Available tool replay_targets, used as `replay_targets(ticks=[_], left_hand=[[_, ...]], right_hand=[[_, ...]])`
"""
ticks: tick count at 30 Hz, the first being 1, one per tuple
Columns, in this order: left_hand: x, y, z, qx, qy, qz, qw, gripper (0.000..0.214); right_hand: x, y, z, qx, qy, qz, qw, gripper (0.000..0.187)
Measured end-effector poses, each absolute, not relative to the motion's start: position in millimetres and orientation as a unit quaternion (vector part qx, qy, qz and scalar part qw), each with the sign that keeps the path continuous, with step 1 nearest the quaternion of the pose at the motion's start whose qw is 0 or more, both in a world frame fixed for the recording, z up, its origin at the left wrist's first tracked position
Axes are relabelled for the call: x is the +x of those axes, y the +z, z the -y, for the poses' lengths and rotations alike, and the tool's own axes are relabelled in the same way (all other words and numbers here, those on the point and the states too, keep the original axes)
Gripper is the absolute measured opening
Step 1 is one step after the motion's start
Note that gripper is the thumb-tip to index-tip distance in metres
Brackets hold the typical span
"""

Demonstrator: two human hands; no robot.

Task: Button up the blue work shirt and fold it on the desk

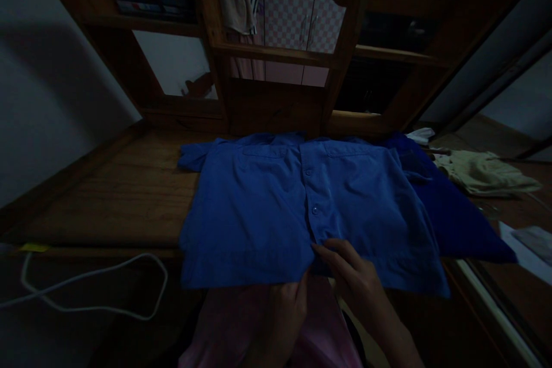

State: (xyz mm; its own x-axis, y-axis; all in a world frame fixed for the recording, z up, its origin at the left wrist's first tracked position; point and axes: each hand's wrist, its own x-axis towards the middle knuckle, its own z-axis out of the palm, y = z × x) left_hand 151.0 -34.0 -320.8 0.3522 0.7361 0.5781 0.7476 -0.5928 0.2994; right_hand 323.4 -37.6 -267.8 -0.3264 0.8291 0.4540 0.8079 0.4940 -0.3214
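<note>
A blue short-sleeved shirt (pixel 267 207) lies front-up on a wooden desk (pixel 129 195), its buttons running down the middle and its hem hanging over the near edge. My left hand (pixel 284 310) is curled under the hem at the placket, gripping the cloth from below. My right hand (pixel 351 276) rests on top of the hem just right of the button line, fingers pinched on the fabric near the lowest button.
A darker blue cloth (pixel 448 213) lies beside the shirt on the right, then a pale green garment (pixel 483 172) and papers (pixel 530 247). A wooden shelf unit with a mirror (pixel 284 29) stands at the back. A white cable (pixel 95 287) loops below the desk's left front.
</note>
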Motion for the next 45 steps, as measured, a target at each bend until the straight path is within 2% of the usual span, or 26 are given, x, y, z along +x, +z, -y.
replay_targets(ticks=[5,11,19,21,27,31,41,45], left_hand=[[150.5,-319.5,32.9,-0.815,-0.364,0.449,-0.036,0.036],[152.2,-310.3,33.7,-0.783,-0.392,0.474,-0.091,0.033],[153.6,-314.5,36.8,-0.728,-0.413,0.505,-0.211,0.027],[153.3,-314.9,36.9,-0.739,-0.415,0.495,-0.193,0.028],[153.6,-321.2,35.9,-0.779,-0.427,0.457,-0.050,0.032],[155.3,-324.9,35.6,-0.790,-0.436,0.430,0.026,0.032],[152.7,-323.0,40.6,-0.809,-0.392,0.436,0.050,0.036],[152.5,-329.3,38.1,-0.814,-0.387,0.430,0.055,0.035]], right_hand=[[320.6,-259.1,33.5,-0.490,0.040,0.815,0.308,0.029],[319.3,-256.6,28.9,-0.462,0.010,0.821,0.336,0.020],[313.2,-270.6,32.4,-0.487,-0.029,0.812,0.320,0.017],[311.5,-274.5,34.1,-0.496,-0.041,0.806,0.322,0.018],[307.2,-289.8,41.1,-0.513,-0.092,0.773,0.362,0.021],[303.4,-293.5,43.4,-0.531,-0.104,0.761,0.358,0.021],[294.5,-294.5,41.8,-0.554,-0.079,0.738,0.377,0.014],[292.5,-292.9,42.0,-0.572,-0.073,0.738,0.351,0.014]])
